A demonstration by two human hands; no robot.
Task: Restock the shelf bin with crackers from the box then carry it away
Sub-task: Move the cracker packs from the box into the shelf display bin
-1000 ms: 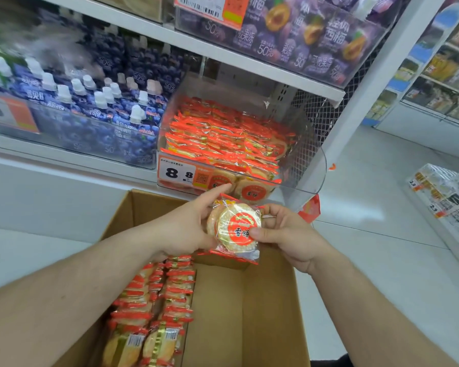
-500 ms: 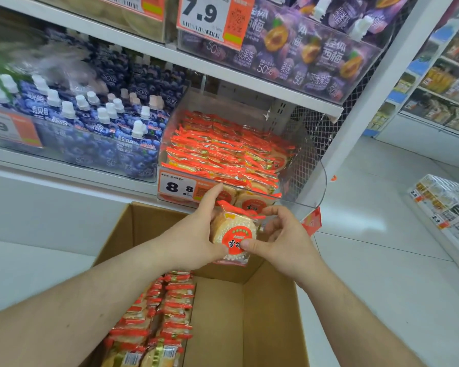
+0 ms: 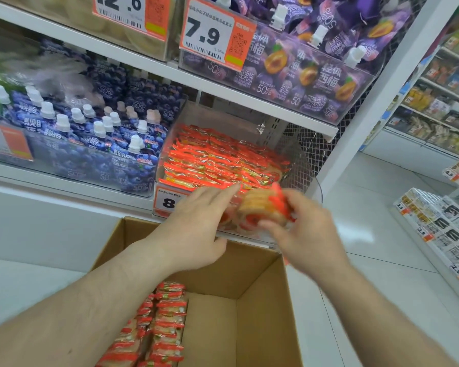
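Note:
A clear plastic shelf bin (image 3: 306, 165) holds rows of red-wrapped cracker packets (image 3: 217, 160). Just in front of its lower front edge, my right hand (image 3: 306, 234) grips a blurred stack of cracker packets (image 3: 263, 207). My left hand (image 3: 196, 226) lies with straight fingers against the left side of that stack, covering part of the bin's price tag. Below both hands stands an open cardboard box (image 3: 260, 287) with more cracker packets (image 3: 159, 324) lined along its left side; its right half is bare cardboard.
Blue spouted jelly pouches (image 3: 96, 139) fill the bin to the left. Purple pouches (image 3: 316, 62) sit on the shelf above, behind a 7.9 price tag (image 3: 215, 38). A white shelf post (image 3: 376, 112) stands right of the bin. A low display (image 3: 440, 229) lines the right aisle.
Both hands moved up and toward the bin with the packets. The left hand's fingers have straightened along the stack, and the packets have turned from flat-facing to edge-on.

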